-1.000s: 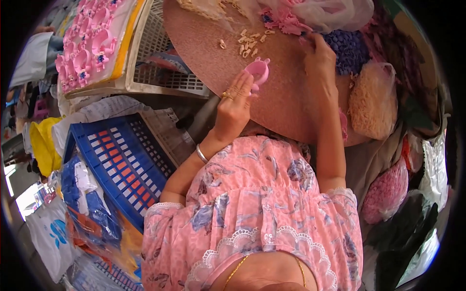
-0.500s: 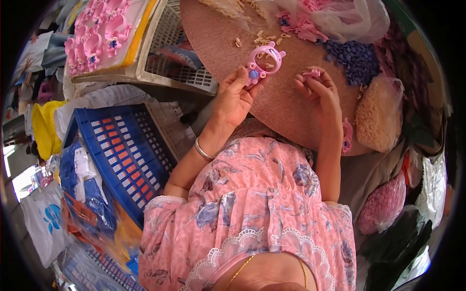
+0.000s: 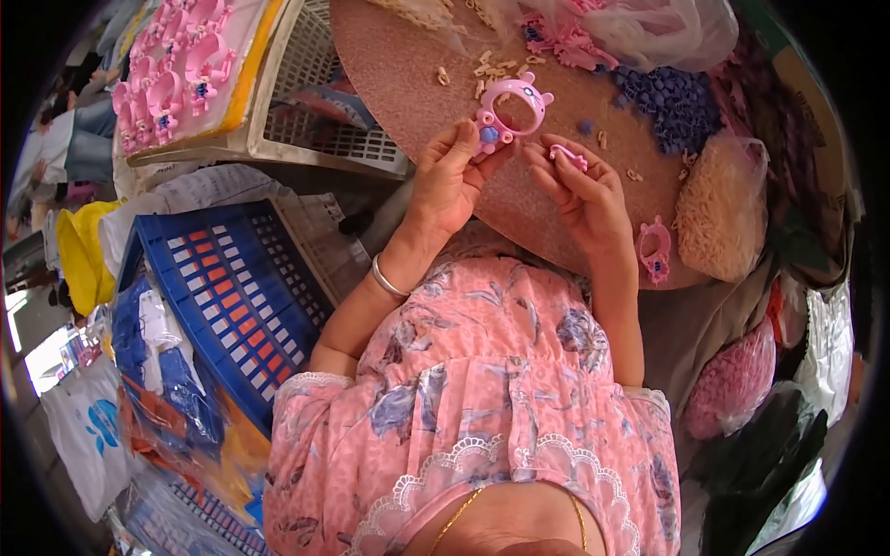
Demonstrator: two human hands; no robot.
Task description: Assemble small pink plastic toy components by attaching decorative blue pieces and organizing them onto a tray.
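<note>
Between its thumb and fingers, my left hand (image 3: 447, 185) grips a pink ring-shaped plastic animal toy (image 3: 486, 118) by its lower end. The toy has ears, an open round middle and a blue part below the ring. Close on its right, my right hand (image 3: 593, 204) pinches a small pink plastic piece (image 3: 568, 157). Both hands are over the round brownish table (image 3: 519, 227). Another pink ring toy (image 3: 656, 267) lies near the table edge, to the right of my right wrist. Loose cream-coloured clips (image 3: 496, 69) are scattered beyond the left hand's toy.
On the table's far right are a heap of blue pieces (image 3: 672, 107), a bag of cream pieces (image 3: 723, 213), pink pieces (image 3: 561, 42) and a clear bag (image 3: 663, 32). At left stand a white crate (image 3: 250, 146) with several pink toys above it and a blue crate (image 3: 153, 243).
My right hand has moved left with the small pink piece, close to the ring toy. The ring toy has tilted slightly right. The other ring toy now shows clear of my right forearm.
</note>
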